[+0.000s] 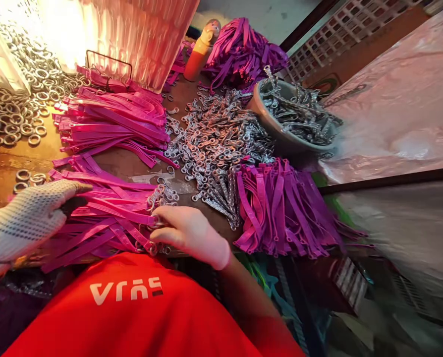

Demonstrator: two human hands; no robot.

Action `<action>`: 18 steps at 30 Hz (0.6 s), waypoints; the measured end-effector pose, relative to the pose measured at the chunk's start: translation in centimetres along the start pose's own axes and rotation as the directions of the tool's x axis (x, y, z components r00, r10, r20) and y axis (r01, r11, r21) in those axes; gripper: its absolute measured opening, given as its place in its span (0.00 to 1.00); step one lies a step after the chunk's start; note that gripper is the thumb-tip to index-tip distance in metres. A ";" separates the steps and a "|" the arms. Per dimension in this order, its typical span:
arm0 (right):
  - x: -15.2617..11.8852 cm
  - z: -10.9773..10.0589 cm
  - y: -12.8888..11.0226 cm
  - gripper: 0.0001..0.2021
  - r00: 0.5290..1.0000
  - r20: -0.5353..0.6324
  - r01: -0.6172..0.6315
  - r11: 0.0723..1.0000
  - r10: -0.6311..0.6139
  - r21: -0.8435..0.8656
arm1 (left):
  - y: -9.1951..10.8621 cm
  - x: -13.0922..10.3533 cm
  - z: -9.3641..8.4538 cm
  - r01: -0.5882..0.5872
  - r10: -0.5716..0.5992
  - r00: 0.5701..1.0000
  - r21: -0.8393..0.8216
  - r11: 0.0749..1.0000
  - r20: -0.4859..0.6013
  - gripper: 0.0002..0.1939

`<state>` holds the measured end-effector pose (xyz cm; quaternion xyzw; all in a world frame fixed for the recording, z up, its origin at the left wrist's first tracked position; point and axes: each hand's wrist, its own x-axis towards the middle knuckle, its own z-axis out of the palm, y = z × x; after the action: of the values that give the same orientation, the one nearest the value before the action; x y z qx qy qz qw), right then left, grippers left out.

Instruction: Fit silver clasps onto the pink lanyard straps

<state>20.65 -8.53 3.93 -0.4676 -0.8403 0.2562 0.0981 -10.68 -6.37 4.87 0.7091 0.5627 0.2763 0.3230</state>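
Note:
My right hand (190, 233), in a pale glove, pinches the end of a magenta strap (128, 214) near its metal fitting. My left hand (30, 215), in a white dotted knit glove, reaches over the left part of the same strap pile. Its thumb and index finger come together around a dark shape, and what lies between them cannot be made out. The straps under both hands lie in a loose bundle, with metal clasps (164, 193) at their right ends. A few metal rings (23, 174) rest just beyond my left hand.
Another magenta strap bundle (110, 119) lies behind. A heap of metal clasps (221, 139) fills the middle, beside a grey bucket (256, 106) of chains. More straps (277, 208) hang over the right front edge. Rings (21, 114), an orange bottle (197, 59) and a purple strap heap (244, 49) stand farther back.

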 end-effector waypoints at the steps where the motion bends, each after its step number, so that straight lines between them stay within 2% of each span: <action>1: 0.4 -0.7 1.3 0.12 1.000 -0.010 -0.010 0.995 0.011 0.103 | 0.3 0.0 0.1 0.020 -0.020 1.000 0.008 1.000 -0.006 0.18; 2: 1.0 -1.1 3.0 0.11 0.997 -0.067 -0.037 0.986 0.049 0.162 | 0.7 -0.1 0.5 0.071 -0.071 0.997 -0.025 0.997 -0.009 0.16; 4: 3.3 -1.6 6.7 0.11 0.949 -0.258 -0.150 0.979 0.181 0.137 | 2.1 0.1 1.9 0.265 -0.267 0.963 -0.259 0.929 0.027 0.15; 5: 4.8 -1.6 8.6 0.11 0.921 -0.323 -0.206 0.976 0.217 0.068 | 2.9 0.3 2.7 0.380 -0.375 0.921 -0.438 0.815 0.101 0.16; 6: 6.4 -1.6 10.4 0.11 0.905 -0.359 -0.256 0.966 0.227 -0.035 | 3.7 0.6 3.4 0.479 -0.446 0.868 -0.605 0.636 0.218 0.19; 7: 7.9 -1.5 11.9 0.13 0.909 -0.360 -0.280 0.949 0.213 -0.147 | 4.4 1.0 4.0 0.538 -0.470 0.819 -0.728 0.425 0.330 0.21; 9: 10.6 -1.2 13.9 0.15 0.934 -0.306 -0.290 0.893 0.186 -0.343 | 5.3 1.8 4.8 0.569 -0.423 0.759 -0.820 0.062 0.495 0.23; 10: 11.6 -1.2 14.4 0.16 0.947 -0.268 -0.279 0.865 0.177 -0.416 | 5.5 2.1 5.0 0.565 -0.387 0.748 -0.823 -0.057 0.539 0.23; 11: 12.3 -1.1 14.7 0.15 0.956 -0.236 -0.267 0.842 0.172 -0.469 | 5.6 2.3 5.1 0.557 -0.352 0.747 -0.820 -0.133 0.565 0.22; 12: 12.7 -1.0 14.8 0.15 0.962 -0.213 -0.257 0.823 0.170 -0.506 | 5.5 2.4 5.2 0.548 -0.324 0.751 -0.817 -0.179 0.575 0.22; 14: 12.6 -0.9 14.7 0.15 0.965 -0.201 -0.254 0.797 0.169 -0.548 | 5.0 2.1 5.3 0.540 -0.288 0.762 -0.815 -0.211 0.580 0.20; 16: 11.9 -0.8 14.5 0.15 0.955 -0.238 -0.285 0.784 0.180 -0.551 | 4.5 1.4 5.4 0.526 -0.293 0.780 -0.833 -0.171 0.553 0.16; 18: 10.7 -0.7 14.2 0.14 0.924 -0.335 -0.335 0.808 0.182 -0.485 | 4.1 0.7 5.6 0.521 -0.328 0.793 -0.851 -0.070 0.513 0.14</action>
<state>25.57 6.79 -3.65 -0.6179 -0.7839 -0.0435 0.0428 -3.76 -7.14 4.52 0.1113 0.3972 0.4063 0.8153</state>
